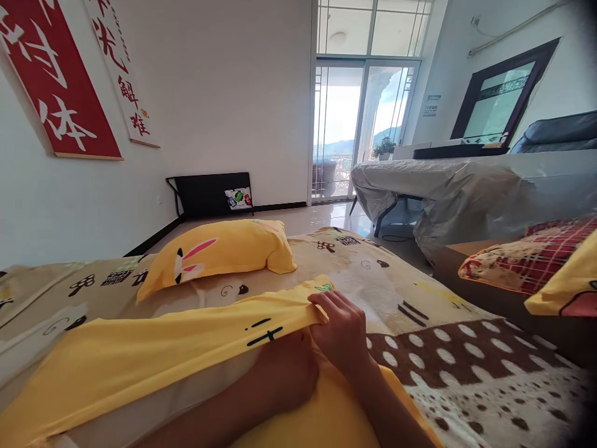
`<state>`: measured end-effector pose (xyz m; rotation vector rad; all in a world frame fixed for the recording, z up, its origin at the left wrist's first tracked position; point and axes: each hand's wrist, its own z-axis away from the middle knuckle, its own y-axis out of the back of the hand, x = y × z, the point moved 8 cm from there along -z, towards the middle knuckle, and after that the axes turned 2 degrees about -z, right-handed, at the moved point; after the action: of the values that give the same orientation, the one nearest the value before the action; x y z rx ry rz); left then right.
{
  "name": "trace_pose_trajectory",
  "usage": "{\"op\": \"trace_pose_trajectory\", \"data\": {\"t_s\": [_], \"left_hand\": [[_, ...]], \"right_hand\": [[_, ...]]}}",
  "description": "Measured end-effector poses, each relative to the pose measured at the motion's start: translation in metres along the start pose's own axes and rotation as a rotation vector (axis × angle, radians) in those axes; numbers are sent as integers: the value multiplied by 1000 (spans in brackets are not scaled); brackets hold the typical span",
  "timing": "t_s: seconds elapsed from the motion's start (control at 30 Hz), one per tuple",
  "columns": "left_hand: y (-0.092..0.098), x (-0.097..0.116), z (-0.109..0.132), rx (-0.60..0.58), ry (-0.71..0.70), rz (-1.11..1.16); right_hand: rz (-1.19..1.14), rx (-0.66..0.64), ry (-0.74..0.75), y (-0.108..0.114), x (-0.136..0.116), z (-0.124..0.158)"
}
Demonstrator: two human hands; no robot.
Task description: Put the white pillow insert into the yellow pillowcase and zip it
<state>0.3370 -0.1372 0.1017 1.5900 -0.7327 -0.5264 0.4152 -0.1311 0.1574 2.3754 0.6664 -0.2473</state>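
A yellow pillowcase [153, 339] with black printed marks lies across the bed in front of me, and a pale pillow [181, 398] shows under its raised edge. My right hand [340, 326] pinches the pillowcase's edge near a small green print. Just below, my left hand [291, 370] is closed in a fist beneath the lifted cloth, against the pillow and yellow fabric. Its fingertips are hidden, so what it grips cannot be made out. Beyond them rests another yellow pillow [233, 252] with a rabbit-face print.
A patterned blanket [396, 298] covers the bed. On the right lie a red plaid pillow [532, 255] and a yellow pillow [559, 292]. Behind stands a plastic-covered table [466, 186]. A black folded panel [200, 196] leans by the wall, near glass doors [340, 124].
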Motion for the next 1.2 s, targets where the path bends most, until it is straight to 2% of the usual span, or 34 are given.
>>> {"op": "trace_pose_trajectory", "data": {"t_s": [0.13,0.27,0.37,0.47,0.57,0.67,0.8,0.97,1.1,1.13,1.2], "left_hand": [[2,1,1,82,-46,45],[-3,-13,0,24,43,112],[-4,-17,-3,-13,56,73],[-1,-15,-6,-32,65,4],[3,-13,-7,-54,73,-74],[2,-13,-6,-76,67,-93],[0,-14,-4,-64,51,-77],[2,-13,0,-55,52,-62],[2,-13,1,-39,57,-52],[3,-14,1,-21,58,-53],[3,-15,0,-2,67,-56]], "right_hand": [[96,-204,-170,-13,11,0],[193,-369,-322,-14,13,-2],[310,-489,-287,-20,1,-15],[393,-689,-182,-42,-13,-31],[370,-848,-113,-64,-22,-43],[315,-859,-89,-71,-24,-52],[193,-768,-80,-67,-23,-55],[40,-700,-144,-75,-11,-47],[-109,-794,-220,-81,-7,-40],[-121,-833,-208,-80,-8,-38],[-1,-876,-106,-74,-13,-38]]}}
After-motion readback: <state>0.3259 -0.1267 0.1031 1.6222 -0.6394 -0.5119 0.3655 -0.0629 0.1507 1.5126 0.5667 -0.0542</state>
